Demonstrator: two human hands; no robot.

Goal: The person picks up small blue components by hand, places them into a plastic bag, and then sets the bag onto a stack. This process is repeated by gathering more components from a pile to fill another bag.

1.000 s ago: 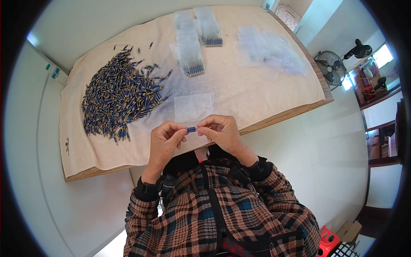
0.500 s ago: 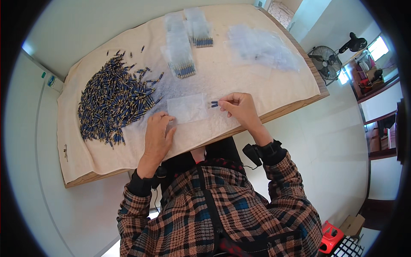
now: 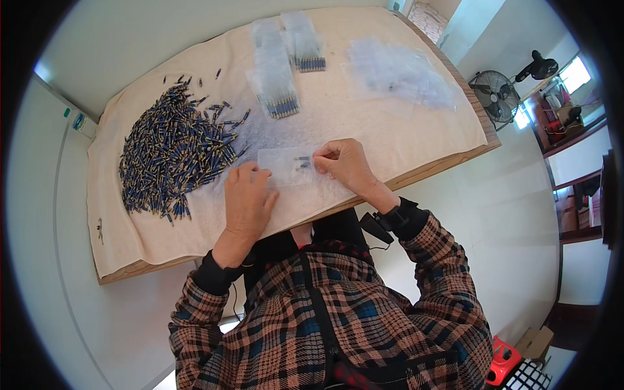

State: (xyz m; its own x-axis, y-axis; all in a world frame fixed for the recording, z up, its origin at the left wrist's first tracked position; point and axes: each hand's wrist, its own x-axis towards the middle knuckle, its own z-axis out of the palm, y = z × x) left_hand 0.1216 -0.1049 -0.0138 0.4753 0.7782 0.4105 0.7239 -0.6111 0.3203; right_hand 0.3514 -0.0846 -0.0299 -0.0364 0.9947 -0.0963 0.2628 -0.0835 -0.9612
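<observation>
Presently | cloth-covered table (image 3: 442, 164) seen beneath clear bag (image 3: 276, 166) | blue-and-gold heap (image 3: 172, 156) piled left of bag | left hand (image 3: 247, 201) laid half-open at bag's left edge | right hand (image 3: 348, 166) pinched at its right edge, what is gripped cannot be told | small blue pieces (image 3: 302, 158) just shifted from beyond that edge to within bag's outline: insertion judged under way

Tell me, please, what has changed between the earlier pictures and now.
The left hand let go of the blue pieces and went to the left edge of the clear bag. The right hand carried them forward-right, then left, and they seem to show through the bag. The pile and filled bags stayed put.
</observation>
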